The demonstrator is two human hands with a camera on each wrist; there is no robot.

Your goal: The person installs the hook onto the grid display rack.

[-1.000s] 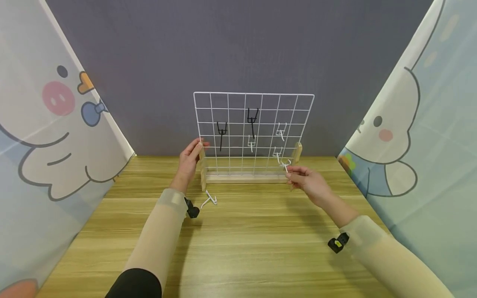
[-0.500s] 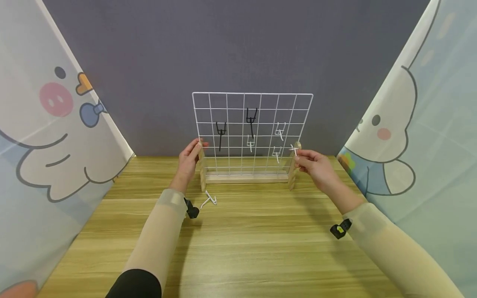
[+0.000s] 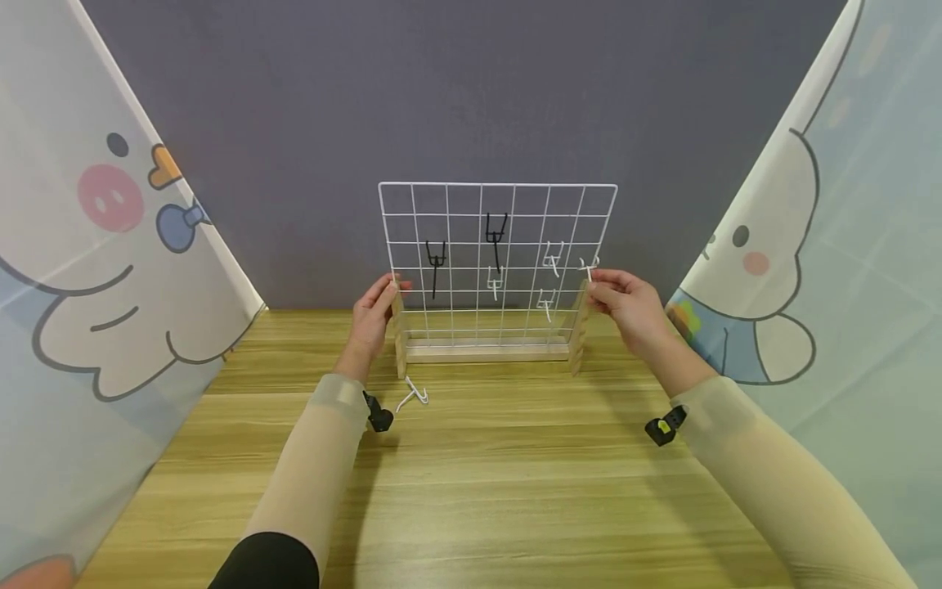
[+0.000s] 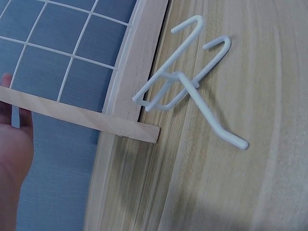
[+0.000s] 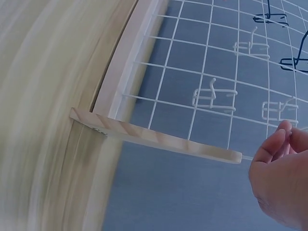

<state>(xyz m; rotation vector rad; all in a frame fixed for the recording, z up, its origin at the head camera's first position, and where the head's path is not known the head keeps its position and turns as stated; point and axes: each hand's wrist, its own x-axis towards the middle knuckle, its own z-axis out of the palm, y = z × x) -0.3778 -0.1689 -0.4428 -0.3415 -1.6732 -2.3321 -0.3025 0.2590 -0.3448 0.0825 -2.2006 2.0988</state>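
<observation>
A white wire grid (image 3: 497, 184) stands upright in a wooden stand (image 3: 486, 353). My left hand (image 3: 370, 315) grips the stand's left post (image 3: 401, 339), thumb in front and fingers behind. At the grid's right edge, just above the right post (image 3: 577, 343), my right hand (image 3: 634, 311) pinches a white double-pronged hook (image 3: 589, 267) by its stem. Its prongs point up near the wires; whether they touch is unclear. In the right wrist view the fingers (image 5: 275, 144) hide most of this hook. Another white hook (image 4: 207, 113) lies loose on the table near the left post.
Two black hooks (image 3: 437, 260) and three white hooks (image 3: 552, 260) hang on the grid. A grey panel (image 3: 471, 98) rises behind it. Printed cloths flank the wood-grain table (image 3: 486, 491) on the left (image 3: 44, 343) and right (image 3: 868, 425).
My right hand has carried the white hook up and rightward, from the grid's lower right to its right edge above the post. The left hand stays on its post.
</observation>
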